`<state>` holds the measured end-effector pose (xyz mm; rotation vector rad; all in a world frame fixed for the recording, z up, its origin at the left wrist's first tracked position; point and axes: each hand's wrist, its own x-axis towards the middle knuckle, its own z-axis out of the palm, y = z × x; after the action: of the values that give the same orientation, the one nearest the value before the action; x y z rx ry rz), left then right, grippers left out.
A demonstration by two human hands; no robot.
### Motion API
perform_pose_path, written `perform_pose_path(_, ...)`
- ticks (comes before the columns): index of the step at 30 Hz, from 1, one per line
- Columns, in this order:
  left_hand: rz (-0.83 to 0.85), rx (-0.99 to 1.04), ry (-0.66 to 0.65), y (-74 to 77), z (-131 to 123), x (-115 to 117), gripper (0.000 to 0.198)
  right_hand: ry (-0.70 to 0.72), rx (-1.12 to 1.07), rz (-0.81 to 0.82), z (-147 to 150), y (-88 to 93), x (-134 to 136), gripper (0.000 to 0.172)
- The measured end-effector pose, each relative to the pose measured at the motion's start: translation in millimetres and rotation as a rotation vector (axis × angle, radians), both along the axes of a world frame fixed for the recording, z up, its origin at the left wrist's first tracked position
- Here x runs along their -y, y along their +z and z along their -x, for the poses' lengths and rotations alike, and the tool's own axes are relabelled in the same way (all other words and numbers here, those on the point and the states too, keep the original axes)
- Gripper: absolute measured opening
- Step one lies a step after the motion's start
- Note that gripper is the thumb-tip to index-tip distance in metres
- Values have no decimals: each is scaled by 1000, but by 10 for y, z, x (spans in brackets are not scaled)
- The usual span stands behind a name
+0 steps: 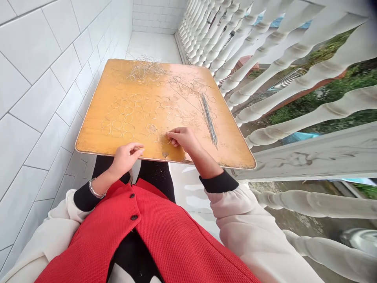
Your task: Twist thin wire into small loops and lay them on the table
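My right hand (183, 139) is over the front middle of the wooden table (94, 129), its thumb and forefinger pinched on a thin wire ring (167, 139). Close to the table's front edge, my left hand (126, 157) has its fingers bent together, pointing right; whatever they may hold is too small to make out. Several wire rings (117, 124) lie in loose rows left of my right hand. A bundle of straight metal wires (209, 122) lies on the right part of the table.
At the table's far left is a tangled heap of wire (145, 70). Loose wire pieces (188, 88) lie right of it. A white tiled wall (44, 90) runs along the left, and a white balustrade (273, 67) borders the right side.
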<state>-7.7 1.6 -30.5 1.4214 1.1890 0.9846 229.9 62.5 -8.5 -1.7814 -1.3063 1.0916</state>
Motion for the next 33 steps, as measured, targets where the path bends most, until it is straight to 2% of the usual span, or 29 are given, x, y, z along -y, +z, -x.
perform_pose_path(3, -89, -48, 16, -3, 43, -5, 24, 12, 274, -91, -102, 17, 26, 16)
perform_pose_path(6, -183, -108, 42, -19, 102, -6, 21, 78, 545, -304, -244, -30, 186, 25)
perform_pose_path(9, -280, -197, 42, -66, 153, -10, 20, 269, 649, -505, -346, -123, 345, 35)
perform_pose_path(12, -358, -263, 24, -110, 169, -19, 20, 470, 720, -656, -370, -198, 378, 43)
perform_pose_path(14, -382, -288, 18, -120, 161, -25, 19, 558, 748, -665, -354, -224, 339, 47)
perform_pose_path(17, -380, -303, 15, -111, 143, -30, 18, 606, 756, -637, -311, -240, 259, 49)
perform_pose_path(26, -393, -301, -6, -127, 154, -21, 19, 597, 692, -641, -249, -270, 150, 43)
perform_pose_path(33, -393, -321, -8, -132, 158, -4, 16, 604, 686, -616, -222, -229, 221, 43)
